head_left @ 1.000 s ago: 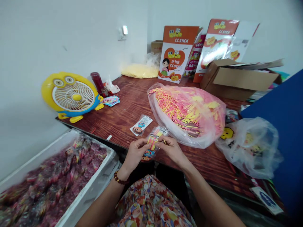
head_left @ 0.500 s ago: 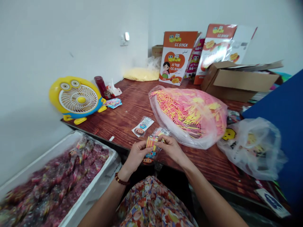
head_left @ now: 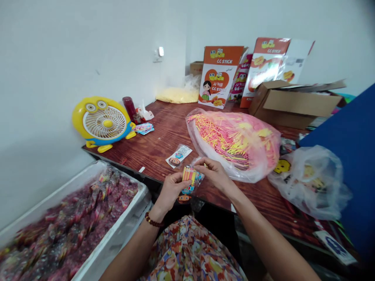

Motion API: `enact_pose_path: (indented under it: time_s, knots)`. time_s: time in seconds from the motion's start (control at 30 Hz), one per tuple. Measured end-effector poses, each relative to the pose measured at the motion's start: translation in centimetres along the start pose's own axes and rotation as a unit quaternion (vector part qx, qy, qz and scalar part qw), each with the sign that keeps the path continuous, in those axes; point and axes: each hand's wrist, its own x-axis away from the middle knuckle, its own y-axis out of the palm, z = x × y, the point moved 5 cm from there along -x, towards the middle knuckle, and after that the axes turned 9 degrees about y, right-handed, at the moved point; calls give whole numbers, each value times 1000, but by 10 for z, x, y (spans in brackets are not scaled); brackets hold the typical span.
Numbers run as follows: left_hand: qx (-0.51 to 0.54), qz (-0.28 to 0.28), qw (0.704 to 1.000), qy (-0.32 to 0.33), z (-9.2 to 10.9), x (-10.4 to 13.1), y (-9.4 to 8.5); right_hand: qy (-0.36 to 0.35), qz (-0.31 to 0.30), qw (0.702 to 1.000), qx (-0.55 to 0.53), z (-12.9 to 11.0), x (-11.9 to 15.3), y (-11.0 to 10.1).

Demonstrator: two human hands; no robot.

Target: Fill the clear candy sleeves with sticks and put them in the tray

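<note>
My left hand (head_left: 169, 193) is closed on a small clear packet (head_left: 189, 174) of pink and yellow sticks, with a printed cartoon figure at its lower end. At the packet's upper edge, my right hand (head_left: 216, 173) has its thumb and fingers pinched together on the plastic. Behind the packet, partly covered by my right hand, another printed clear wrapper (head_left: 200, 176) lies on the table. A flat printed sachet (head_left: 179, 155) rests just beyond my hands. Farther off, a large open plastic bag (head_left: 209, 162) holds loose pink and yellow sticks.
A white tub (head_left: 117, 230) full of filled packets stands left of the dark wooden table (head_left: 166, 125). On the table are a yellow fan (head_left: 108, 124), a printed carton (head_left: 218, 78), an open cardboard box (head_left: 299, 103) and a white plastic bag (head_left: 316, 181). A blue panel (head_left: 348, 156) borders the right.
My right fingers have shifted from the sticks' side up to the packet's upper edge. My left hand keeps its hold. The whole view has shifted slightly.
</note>
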Motion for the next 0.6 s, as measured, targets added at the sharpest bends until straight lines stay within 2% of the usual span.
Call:
enact_pose_path:
  time_s: [0.17,0.23,0.4,0.5,0.6]
  knots:
    - [13,-40,999,-1,5,4,2,6,-21,999,-33,-13,-1,2]
    - [35,-46,998,-1,7,5,3,10,-6,999,-37,-14,-2,1]
    - [38,-19,999,5,6,7,0,-12,4,1000,12,-18,-5,-1]
    - [26,-1,1000,7,3,7,-4,-40,24,997,66,-30,-5,-6]
    - [10,-2,1000,19,2,6,-6,-89,-5,990,111,-47,-6,-7]
